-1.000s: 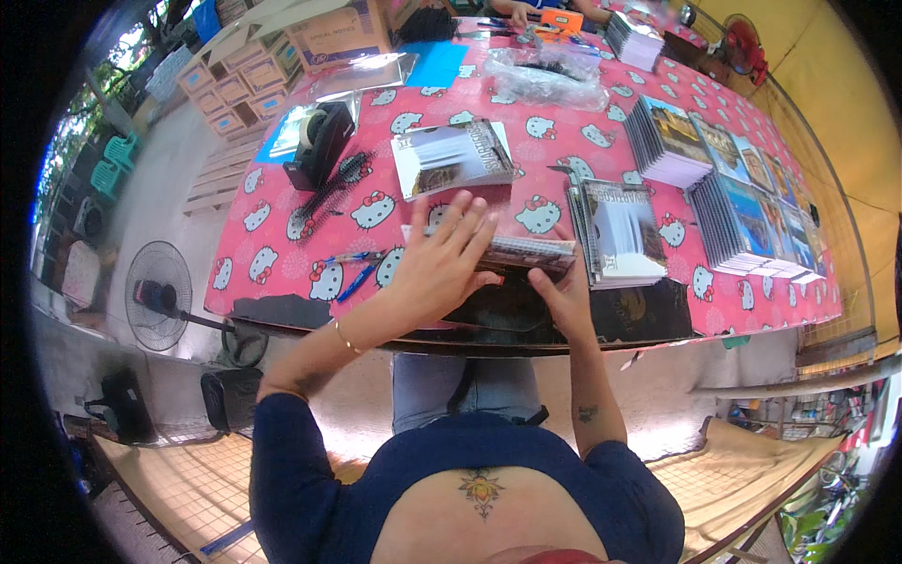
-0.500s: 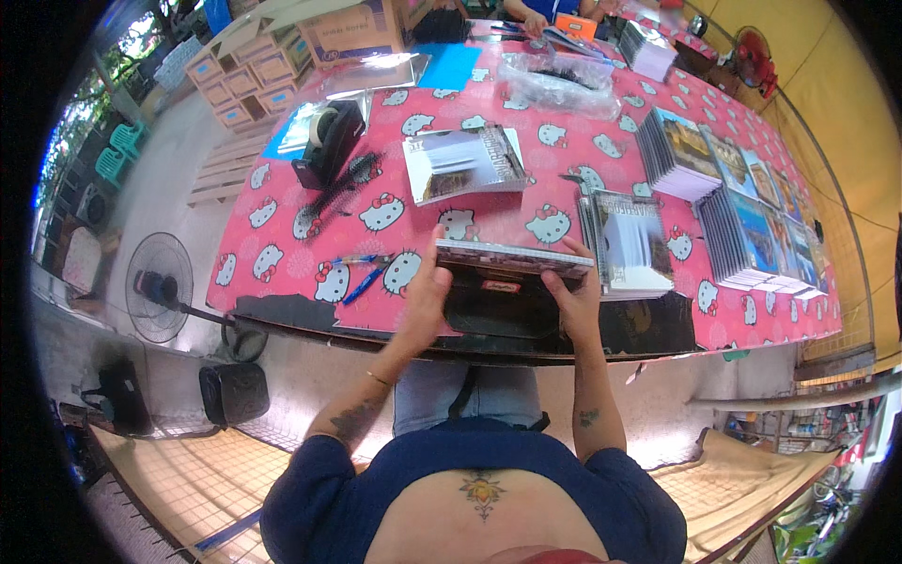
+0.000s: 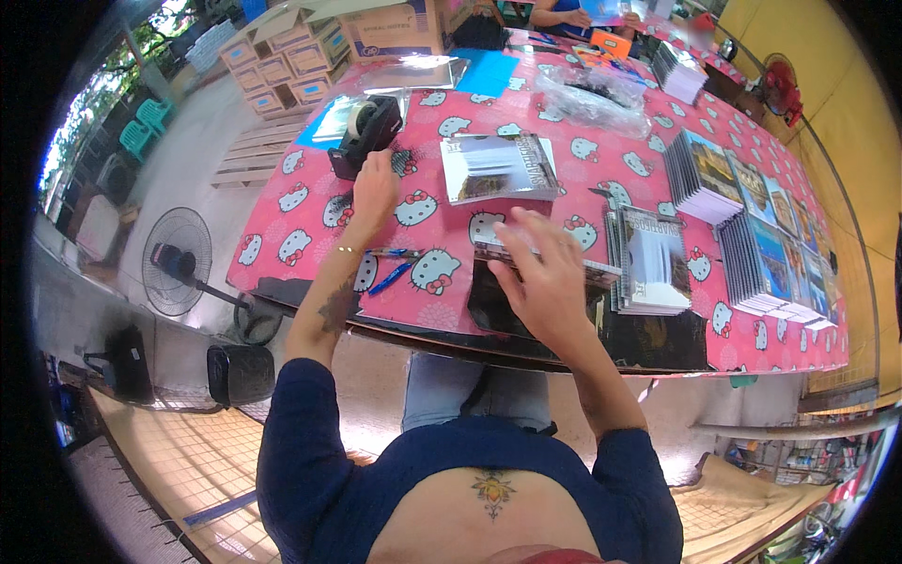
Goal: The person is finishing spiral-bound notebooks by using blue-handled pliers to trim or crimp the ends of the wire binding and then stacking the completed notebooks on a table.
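Observation:
My left hand [image 3: 378, 193] reaches to the black mesh-like heap [image 3: 402, 162] beside the black tape dispenser [image 3: 366, 136]. Its fingers are drawn together; anything between them is hidden. Near the table's front edge my right hand [image 3: 547, 277] is over a stack of pages or notebook [image 3: 603, 273], its fingers spread. That stack lies across a dark board [image 3: 489, 301] and is mostly covered by the hand. Beyond it is a notebook with a waterfall cover [image 3: 498, 169]. To the right, a stack of similar notebooks [image 3: 655, 258] lies close by.
Blue pens [image 3: 390, 277] lie left of the board. Piles of picture-covered notebooks [image 3: 752, 268] stand at the right, with a clear plastic bag [image 3: 592, 99] farther back. Cardboard boxes [image 3: 395, 28] are at the far left. Across the table a person [image 3: 564, 14] handles papers.
Both hands held the stack upright at the front edge; now it lies lower on the board. My left hand has moved away to the black heap, and my right hand has opened over the stack.

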The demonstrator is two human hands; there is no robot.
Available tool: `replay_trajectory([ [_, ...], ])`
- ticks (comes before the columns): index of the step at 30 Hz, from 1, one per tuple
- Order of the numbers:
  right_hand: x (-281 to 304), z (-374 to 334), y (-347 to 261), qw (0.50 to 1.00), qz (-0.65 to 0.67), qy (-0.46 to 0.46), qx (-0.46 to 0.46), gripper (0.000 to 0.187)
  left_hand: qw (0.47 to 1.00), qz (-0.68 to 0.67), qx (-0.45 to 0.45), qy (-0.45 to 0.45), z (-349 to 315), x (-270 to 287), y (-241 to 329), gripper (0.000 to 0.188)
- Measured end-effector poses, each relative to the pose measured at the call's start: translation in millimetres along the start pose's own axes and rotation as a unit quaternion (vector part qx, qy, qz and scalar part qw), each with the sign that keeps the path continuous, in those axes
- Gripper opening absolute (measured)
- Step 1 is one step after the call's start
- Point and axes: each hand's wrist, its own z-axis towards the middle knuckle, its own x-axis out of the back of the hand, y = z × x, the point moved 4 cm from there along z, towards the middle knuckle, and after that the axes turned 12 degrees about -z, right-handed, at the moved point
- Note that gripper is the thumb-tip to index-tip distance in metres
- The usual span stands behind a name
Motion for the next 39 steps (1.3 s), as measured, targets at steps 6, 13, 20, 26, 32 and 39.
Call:
replay_trajectory([
  [6,-50.6,3.1,13.8,0.995,0.051,-0.062,-0.054,0.012,0.991,-0.103,-0.049,-0.070,-26.6,60.3,124.3,0.035],
  [13,-50.5,3.8,11.7,0.994,0.057,-0.071,-0.059,0.011,0.900,-0.416,0.069,-0.107,-68.4,68.4,167.4,0.025],
  [20,-49.8,4.4,11.8,0.996,0.058,-0.049,-0.049,0.011,0.907,-0.400,0.105,-0.076,-63.7,67.4,171.3,0.015],
  [26,-50.2,3.7,12.8,0.995,0.056,-0.064,-0.052,0.011,0.932,-0.352,0.060,-0.065,-56.7,70.8,175.4,0.018],
  [32,-24.5,2.4,11.0,0.999,0.014,-0.033,-0.003,0.013,0.918,-0.342,-0.066,-0.189,-34.9,78.1,173.1,0.026],
  [39,-21.4,-1.0,27.0,0.989,0.045,-0.131,-0.057,0.011,0.965,-0.128,-0.120,-0.193,-31.4,70.3,197.0,0.060],
])
